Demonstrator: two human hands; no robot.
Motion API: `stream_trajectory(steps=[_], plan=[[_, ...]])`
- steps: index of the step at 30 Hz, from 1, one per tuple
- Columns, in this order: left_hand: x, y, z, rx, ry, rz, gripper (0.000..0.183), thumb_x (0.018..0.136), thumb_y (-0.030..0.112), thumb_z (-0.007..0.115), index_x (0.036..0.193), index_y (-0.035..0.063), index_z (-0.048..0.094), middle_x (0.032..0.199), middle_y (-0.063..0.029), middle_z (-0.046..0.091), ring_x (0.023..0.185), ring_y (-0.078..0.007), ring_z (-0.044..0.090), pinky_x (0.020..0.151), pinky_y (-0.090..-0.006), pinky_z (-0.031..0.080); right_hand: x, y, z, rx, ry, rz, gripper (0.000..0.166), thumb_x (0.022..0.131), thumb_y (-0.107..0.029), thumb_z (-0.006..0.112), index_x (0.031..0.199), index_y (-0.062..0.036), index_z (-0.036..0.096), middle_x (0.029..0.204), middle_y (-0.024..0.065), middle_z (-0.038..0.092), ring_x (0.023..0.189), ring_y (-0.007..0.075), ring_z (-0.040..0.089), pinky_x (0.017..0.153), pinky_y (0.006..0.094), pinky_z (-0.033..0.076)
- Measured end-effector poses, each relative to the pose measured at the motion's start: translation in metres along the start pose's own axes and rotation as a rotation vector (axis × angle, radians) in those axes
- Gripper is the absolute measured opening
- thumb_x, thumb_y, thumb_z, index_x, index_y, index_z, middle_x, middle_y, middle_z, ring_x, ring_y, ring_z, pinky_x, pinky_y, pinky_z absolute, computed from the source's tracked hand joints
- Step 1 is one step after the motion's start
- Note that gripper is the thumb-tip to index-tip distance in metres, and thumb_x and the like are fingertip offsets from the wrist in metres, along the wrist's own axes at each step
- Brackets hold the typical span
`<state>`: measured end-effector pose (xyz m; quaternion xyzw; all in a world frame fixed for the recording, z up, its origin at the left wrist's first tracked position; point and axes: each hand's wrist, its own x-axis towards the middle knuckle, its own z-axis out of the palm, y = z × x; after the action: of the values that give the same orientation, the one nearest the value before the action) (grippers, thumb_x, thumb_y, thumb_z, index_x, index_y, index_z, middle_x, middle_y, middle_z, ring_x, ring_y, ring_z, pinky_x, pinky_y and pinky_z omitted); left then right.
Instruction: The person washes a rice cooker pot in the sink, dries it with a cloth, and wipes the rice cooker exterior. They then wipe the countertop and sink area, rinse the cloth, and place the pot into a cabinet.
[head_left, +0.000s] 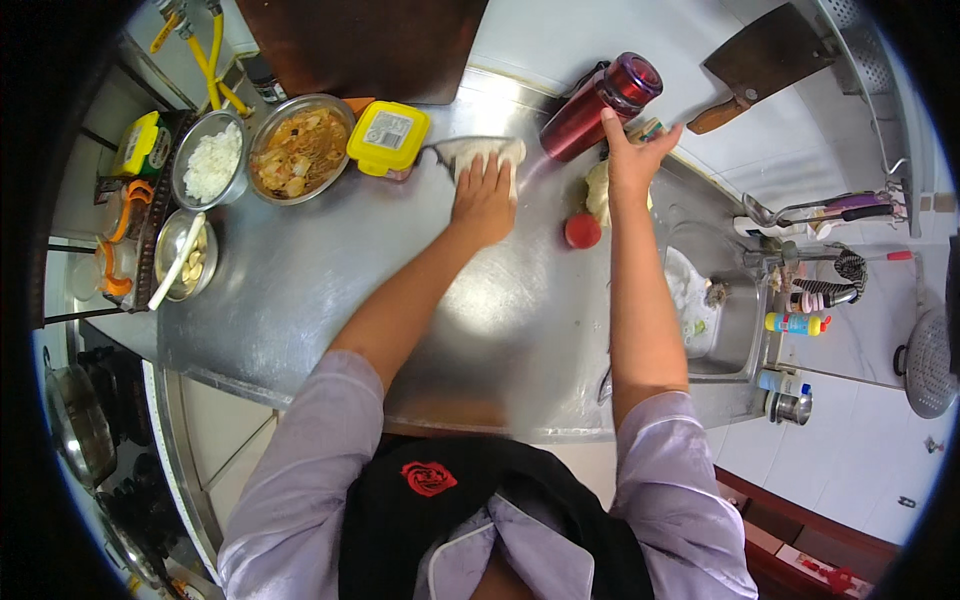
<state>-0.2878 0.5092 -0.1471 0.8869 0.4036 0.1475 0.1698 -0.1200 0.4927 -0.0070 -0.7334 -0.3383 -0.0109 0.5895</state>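
My left hand (484, 199) lies flat with its fingers on a folded pale cloth (495, 150) on the stainless steel counter (480, 300). To its left is a yellow-lidded plastic container (388, 139). My right hand (634, 161) is raised beside a red metal vacuum flask (577, 120), thumb and fingers spread; its thumb tip overlaps the flask in view, and whether they touch I cannot tell. Behind my right wrist sits a pale leafy vegetable (598, 193), partly hidden, with a round red lid or cap (583, 231) near it.
At the left stand steel bowls of white rice (214, 163), cooked noodles with vegetables (300, 154) and garlic cloves (193, 266) with a white-handled utensil. A sink (727, 330) is at the right. A cleaver (765, 60) and ladles (817, 210) hang by the wall. A dark board (367, 45) leans at the back.
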Motion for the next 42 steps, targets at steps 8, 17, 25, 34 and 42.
stream_trajectory(steps=[8,17,25,34,42], plan=[[0.118,-0.008,0.005,0.126,-0.118,0.046,0.057,0.087,0.031,0.042,0.138,0.0111,0.03,0.145,-0.0117,0.023,0.134,-0.0353,0.019,0.106,-0.05,0.018,0.027,0.045,0.023,0.121,-0.298,-0.022,0.114,0.057,-0.027,0.083,0.137,0.0005,0.007,0.126,0.0229,0.038,0.116,0.0299,0.043,0.099,0.0371,0.035],[0.03,0.009,0.009,0.03,0.037,0.241,0.049,0.084,0.022,0.048,0.128,0.003,0.042,0.138,-0.018,0.033,0.127,-0.0341,0.03,0.101,-0.048,0.025,0.019,0.038,0.041,0.123,-0.225,-0.047,0.087,0.055,-0.023,0.083,0.12,-0.0007,0.029,0.107,0.0147,0.052,0.095,0.0232,0.054,0.086,0.0338,0.044],[-0.086,0.04,-0.017,-0.096,-0.088,0.277,0.048,0.084,0.021,0.05,0.128,0.0022,0.043,0.138,-0.0171,0.033,0.129,-0.0335,0.028,0.104,-0.0468,0.023,-0.02,0.005,0.091,0.133,-0.266,-0.121,0.091,0.053,-0.024,0.082,0.123,-0.0027,0.029,0.109,0.017,0.053,0.098,0.0308,0.056,0.086,0.0381,0.044],[-0.146,0.053,-0.027,-0.112,-0.131,0.264,0.049,0.081,0.02,0.052,0.127,0.0038,0.044,0.137,-0.0143,0.037,0.128,-0.0317,0.031,0.104,-0.046,0.024,-0.054,-0.03,0.117,0.153,-0.391,-0.07,0.085,0.056,-0.021,0.081,0.121,-0.0029,0.029,0.11,0.0142,0.052,0.1,0.0266,0.055,0.086,0.0356,0.046],[-0.077,0.041,-0.001,-0.036,-0.037,0.182,0.047,0.083,0.017,0.049,0.127,0.0034,0.043,0.138,-0.0152,0.034,0.13,-0.0328,0.028,0.104,-0.0487,0.023,-0.046,-0.023,0.048,-0.584,-0.321,-0.358,0.088,0.06,-0.042,0.078,0.128,-0.0026,0.037,0.124,0.0222,0.044,0.121,0.0387,0.037,0.099,0.0472,0.032]])
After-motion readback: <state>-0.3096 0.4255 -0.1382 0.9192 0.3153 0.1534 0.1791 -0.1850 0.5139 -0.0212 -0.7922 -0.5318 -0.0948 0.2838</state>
